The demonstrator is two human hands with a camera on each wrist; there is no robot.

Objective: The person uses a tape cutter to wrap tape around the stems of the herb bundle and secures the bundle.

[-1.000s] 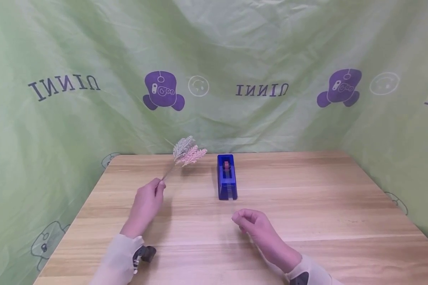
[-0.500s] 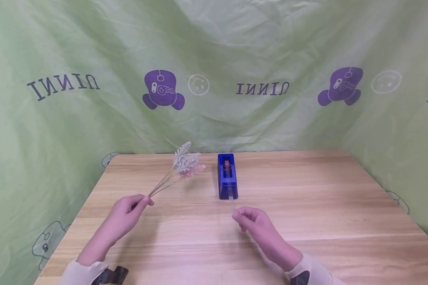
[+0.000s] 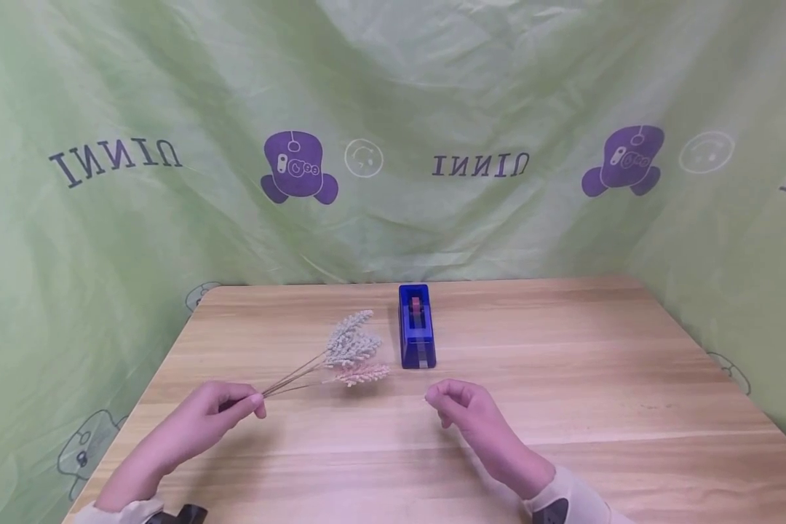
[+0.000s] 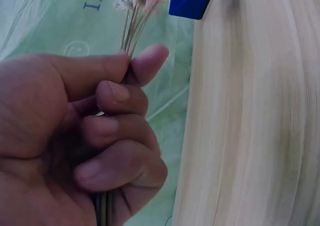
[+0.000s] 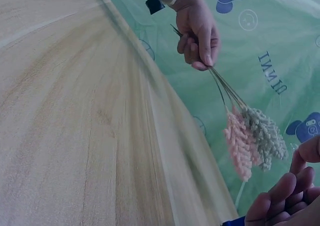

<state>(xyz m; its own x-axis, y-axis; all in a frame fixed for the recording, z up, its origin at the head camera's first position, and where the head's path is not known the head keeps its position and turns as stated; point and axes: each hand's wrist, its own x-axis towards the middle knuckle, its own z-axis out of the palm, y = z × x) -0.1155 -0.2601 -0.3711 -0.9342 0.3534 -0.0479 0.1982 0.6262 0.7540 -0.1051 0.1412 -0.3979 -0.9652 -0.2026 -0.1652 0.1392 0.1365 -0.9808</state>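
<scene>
My left hand [image 3: 212, 413] grips the thin stems of a small bunch of artificial flowers, with one grey-white plume [image 3: 350, 343] and a pink plume [image 3: 363, 374] pointing right over the table. In the left wrist view the stems [image 4: 129, 36] come out between thumb and forefinger, other fingers curled around them. A blue tape dispenser [image 3: 420, 333] with a red core stands just beyond the plumes. In front of it, thumb and forefinger of my right hand [image 3: 481, 422] pinch a bit of clear tape [image 5: 294, 148], barely visible. Both hands are above the table.
A light wooden table [image 3: 596, 378] spreads under both hands. Green fabric [image 3: 393, 87] with purple prints hangs behind it and along both sides. Dark cameras are strapped to both wrists.
My left hand has drawn back toward the lower left, bringing the flowers down and turning them flatter, nearer the right hand. My right hand and the dispenser have stayed in place.
</scene>
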